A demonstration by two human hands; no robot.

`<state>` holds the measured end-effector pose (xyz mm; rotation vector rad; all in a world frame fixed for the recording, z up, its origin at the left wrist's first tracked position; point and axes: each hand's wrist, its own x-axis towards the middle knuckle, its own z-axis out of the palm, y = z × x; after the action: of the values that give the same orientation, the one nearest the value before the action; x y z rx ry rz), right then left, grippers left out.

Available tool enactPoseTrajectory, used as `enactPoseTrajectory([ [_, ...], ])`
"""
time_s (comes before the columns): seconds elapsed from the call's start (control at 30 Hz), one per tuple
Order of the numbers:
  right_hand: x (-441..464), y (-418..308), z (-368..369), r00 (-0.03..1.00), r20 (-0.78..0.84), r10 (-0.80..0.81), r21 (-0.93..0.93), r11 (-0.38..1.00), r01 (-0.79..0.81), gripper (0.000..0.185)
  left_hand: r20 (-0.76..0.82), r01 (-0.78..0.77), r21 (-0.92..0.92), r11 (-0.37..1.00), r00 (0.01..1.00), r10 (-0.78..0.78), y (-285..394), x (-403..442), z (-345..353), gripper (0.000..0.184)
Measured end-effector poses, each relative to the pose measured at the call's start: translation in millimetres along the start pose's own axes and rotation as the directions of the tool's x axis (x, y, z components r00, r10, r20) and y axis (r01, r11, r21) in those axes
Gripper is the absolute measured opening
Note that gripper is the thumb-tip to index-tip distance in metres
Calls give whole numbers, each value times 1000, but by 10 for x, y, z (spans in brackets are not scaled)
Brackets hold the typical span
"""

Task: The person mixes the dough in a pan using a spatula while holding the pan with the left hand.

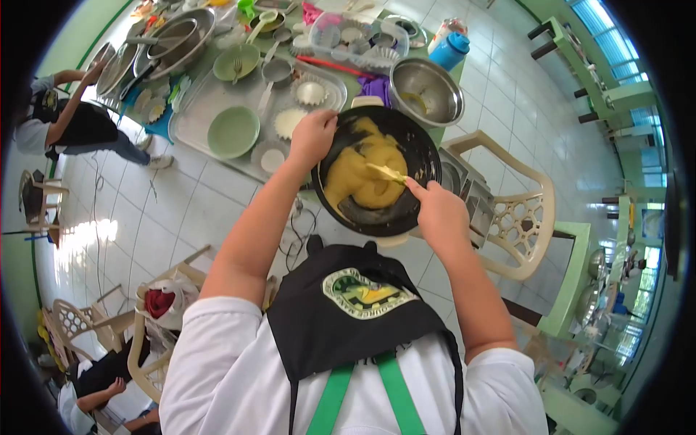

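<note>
A black pan (348,214) with cream side handles is tilted toward me at the table's near edge. Thick yellow batter (351,174) is spread over its bottom and up one side. My left hand (315,138) is closed on the pan's left rim. In my right hand (442,214) is the handle of a pale yellow-green spatula (386,172), its blade in the batter. Beside the pan's far right side stands a steel mixing bowl (426,90) with some yellow residue inside. A purple cloth (375,88) lies just behind the pan.
A metal tray (194,109) on the left holds a green bowl (233,133), measuring cups and fluted molds. Behind it are a clear plastic container (359,40) and a blue-capped bottle (449,51). A plastic chair (525,181) stands right. Another person (80,119) works at far left.
</note>
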<state>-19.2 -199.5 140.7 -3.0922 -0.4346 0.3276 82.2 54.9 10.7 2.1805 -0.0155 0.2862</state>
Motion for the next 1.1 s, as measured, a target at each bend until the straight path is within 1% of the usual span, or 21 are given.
enactPoseTrajectory([
  [0.07, -43, -27, -113, 990, -140, 9, 54, 999, -1, 46, -8, 22, -39, 999, 1000, -22, -24, 8, 9, 26],
  [0.1, -5, -63, -214, 991, -116, 70, 57, 996, -64, 41, 1, 23, -39, 999, 1000, -23, -39, -15, 14, 26],
  [0.2, 376, 98, 35, 980, -132, 151, 77, 987, -142, 40, 21, 21, -124, 992, 1000, -18, -64, 34, 10, 26],
  [0.27, 706, 180, 307, 981, -120, 152, 104, 985, -140, 39, 44, 34, -194, 980, 999, -26, -107, 49, 17, 25],
  [0.33, 976, 121, 503, 977, -170, 130, 205, 974, -94, 39, 48, 38, -212, 977, 998, -28, -114, 55, 12, 25],
  [0.37, 1085, 111, 579, 983, -168, 73, 224, 974, -34, 40, 55, 39, -229, 973, 998, -27, -115, 53, 11, 25],
  [0.4, 1096, 54, 567, 983, -167, 73, 227, 973, -33, 40, 57, 40, -226, 973, 998, -28, -138, 64, 21, 25],
  [0.47, 1084, -50, 545, 978, -156, -139, 228, 958, 172, 41, 72, 82, -327, 942, 996, -62, -176, 64, 52, 26],
  [0.5, 1046, -103, 556, 938, -227, -263, 196, 931, 309, 42, 73, 84, -325, 942, 995, -64, -193, 72, 66, 26],
  [0.53, 981, -105, 541, 939, -227, -260, 200, 931, 306, 42, 95, 126, -382, 916, 991, -97, -210, 79, 76, 25],
  [0.57, 906, -80, 500, 934, -143, -328, 161, 923, 348, 43, 120, 167, -436, 884, 985, -127, -225, 80, 86, 25],
  [0.6, 859, -71, 408, 920, -58, -388, 125, 911, 393, 44, 124, 165, -433, 886, 985, -123, -225, 79, 83, 25],
  [0.63, 852, -21, 322, 920, -63, -386, 124, 912, 391, 44, 135, 180, -416, 891, 982, -136, -223, 86, 75, 25],
  [0.73, 844, 75, 105, 982, -19, -187, 96, 977, 188, 45, 152, 221, -426, 877, 973, -171, -210, 84, 79, 24],
  [0.77, 896, 50, 181, 982, -18, -186, 102, 977, 187, 45, 160, 235, -450, 862, 970, -181, -201, 85, 75, 24],
  [0.83, 1018, -75, 380, 951, -153, -267, 80, 956, 281, 45, 134, 200, -417, 887, 978, -158, -198, 74, 69, 24],
  [0.9, 932, -196, 448, 927, -158, -341, 31, 936, 350, 45, 96, 166, -386, 907, 986, -140, -192, 89, 60, 25],
  [0.97, 681, -201, 314, 844, -62, -532, -37, 847, 531, 47, 87, 159, -284, 946, 986, -139, -160, 69, 51, 25],
  [1.0, 548, -115, 187, 834, 37, -550, -45, 833, 551, 48, 68, 132, -261, 956, 991, -118, -147, 64, 49, 24],
  [1.03, 478, 6, 55, 834, 40, -551, -46, 833, 552, 48, 68, 134, -263, 956, 990, -120, -122, 63, 33, 24],
  [1.1, 415, 240, -152, 913, 91, -397, -34, 915, 401, 44, 38, 50, -152, 987, 998, -45, -78, 57, -2, 23],
])
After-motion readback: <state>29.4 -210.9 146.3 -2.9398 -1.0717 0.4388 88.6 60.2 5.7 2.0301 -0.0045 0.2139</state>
